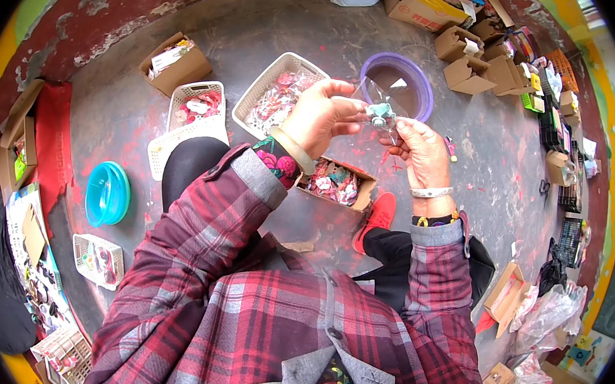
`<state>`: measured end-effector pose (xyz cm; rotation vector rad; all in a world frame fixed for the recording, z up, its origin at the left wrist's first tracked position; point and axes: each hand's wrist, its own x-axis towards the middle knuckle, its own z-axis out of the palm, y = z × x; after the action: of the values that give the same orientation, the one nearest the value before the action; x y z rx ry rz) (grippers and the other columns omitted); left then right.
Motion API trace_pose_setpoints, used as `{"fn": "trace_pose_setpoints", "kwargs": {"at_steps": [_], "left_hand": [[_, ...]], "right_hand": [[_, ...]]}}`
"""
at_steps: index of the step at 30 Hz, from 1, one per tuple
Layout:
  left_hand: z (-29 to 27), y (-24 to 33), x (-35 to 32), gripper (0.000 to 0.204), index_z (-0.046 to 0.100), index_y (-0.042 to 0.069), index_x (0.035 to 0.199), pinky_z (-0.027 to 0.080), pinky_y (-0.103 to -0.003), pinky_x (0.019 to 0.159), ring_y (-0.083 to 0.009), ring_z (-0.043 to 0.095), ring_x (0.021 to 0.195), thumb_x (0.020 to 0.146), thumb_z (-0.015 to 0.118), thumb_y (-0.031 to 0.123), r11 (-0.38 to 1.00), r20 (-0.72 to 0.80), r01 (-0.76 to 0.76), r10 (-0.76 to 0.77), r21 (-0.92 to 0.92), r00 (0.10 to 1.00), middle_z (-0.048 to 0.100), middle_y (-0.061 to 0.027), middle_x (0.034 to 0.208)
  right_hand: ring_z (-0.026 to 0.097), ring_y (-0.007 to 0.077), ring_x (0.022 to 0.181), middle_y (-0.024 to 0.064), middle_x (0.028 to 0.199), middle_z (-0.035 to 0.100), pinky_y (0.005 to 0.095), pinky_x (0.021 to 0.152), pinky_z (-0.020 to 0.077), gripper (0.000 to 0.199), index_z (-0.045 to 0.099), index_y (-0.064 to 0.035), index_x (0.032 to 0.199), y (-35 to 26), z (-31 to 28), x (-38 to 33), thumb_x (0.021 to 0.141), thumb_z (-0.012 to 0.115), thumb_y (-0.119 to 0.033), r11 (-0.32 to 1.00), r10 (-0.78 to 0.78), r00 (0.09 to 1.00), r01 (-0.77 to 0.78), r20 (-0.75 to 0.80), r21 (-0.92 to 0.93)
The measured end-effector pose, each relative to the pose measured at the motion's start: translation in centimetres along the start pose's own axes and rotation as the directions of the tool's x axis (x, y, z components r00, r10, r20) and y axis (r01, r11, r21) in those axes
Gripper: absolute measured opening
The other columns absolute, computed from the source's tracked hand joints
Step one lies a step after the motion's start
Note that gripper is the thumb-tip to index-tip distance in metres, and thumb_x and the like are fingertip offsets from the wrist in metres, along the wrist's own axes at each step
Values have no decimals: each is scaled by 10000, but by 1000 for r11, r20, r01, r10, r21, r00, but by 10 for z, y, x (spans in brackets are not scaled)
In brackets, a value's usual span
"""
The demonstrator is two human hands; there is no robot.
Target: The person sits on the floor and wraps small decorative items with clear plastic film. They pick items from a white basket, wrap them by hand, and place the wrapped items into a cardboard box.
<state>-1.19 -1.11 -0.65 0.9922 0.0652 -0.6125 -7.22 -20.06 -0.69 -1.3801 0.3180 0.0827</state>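
In front of me, a small pale teal item (381, 114) shows with a small clear plastic bag (373, 91) around or against it; its exact kind is too small to tell. My left hand (321, 116) comes from the left, with its bent fingertips gripping the bag's near side. From the right, my right hand (420, 153) pinches the lower edge of the item and bag between thumb and fingers. Beneath my hands, a cardboard box (362, 200) on the floor holds small red, pink and teal pieces.
A white basket (244, 108) of bagged pieces stands ahead, beside a purple basin (427, 91). Smaller white baskets (220, 89) and teal basins (108, 194) are at left. Cardboard boxes (468, 75) line the right wall. My red shoe (380, 218) rests near the box.
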Motion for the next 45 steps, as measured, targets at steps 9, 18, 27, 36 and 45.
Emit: {"fn": "trace_pose_setpoints", "kwargs": {"at_steps": [9, 18, 27, 36, 45], "left_hand": [[3, 1, -3, 177, 627, 53, 935, 387, -190, 542, -56, 512, 704, 839, 606, 201, 979, 42, 32, -42, 203, 998, 593, 13, 828], [-3, -8, 4, 166, 630, 63, 959, 376, -170, 541, -63, 564, 792, 861, 574, 186, 997, 89, 81, -82, 10, 993, 612, 9, 863], [4, -7, -1, 190, 606, 10, 981, 492, -214, 678, -121, 594, 817, 875, 551, 158, 997, 84, 74, -75, 14, 994, 612, -48, 920], [2, -8, 1, 205, 589, -22, 996, 520, -251, 763, -171, 614, 832, 878, 544, 140, 987, 139, 128, -114, -99, 984, 607, -83, 937], [3, 20, -13, 206, 585, -23, 974, 510, -231, 659, -167, 624, 752, 876, 556, 156, 993, 74, -30, 22, 111, 997, 617, -94, 893]], "right_hand": [[574, 77, 648, 21, 725, 616, 205, 574, 437, 148, 608, 0, 903, -2, 0, -1, 878, 548, -133, 938, -183, 983, 179, 17, -297], [576, 73, 667, 9, 757, 617, 201, 583, 435, 164, 607, -15, 886, -6, 6, -1, 872, 572, -175, 956, -217, 967, 182, -136, -229], [503, 38, 617, -28, 717, 567, 183, 536, 393, 162, 601, -23, 876, 5, 4, 2, 872, 586, -184, 905, -365, 916, 308, -165, -292], [447, 18, 605, -43, 713, 543, 167, 531, 369, 118, 595, 2, 881, 5, 11, 1, 871, 576, -114, 872, -470, 855, 413, -218, -262], [407, 15, 573, -47, 668, 494, 166, 496, 316, 150, 590, -4, 898, -10, 11, -3, 888, 554, -150, 913, -408, 870, 387, -276, -130]]}}
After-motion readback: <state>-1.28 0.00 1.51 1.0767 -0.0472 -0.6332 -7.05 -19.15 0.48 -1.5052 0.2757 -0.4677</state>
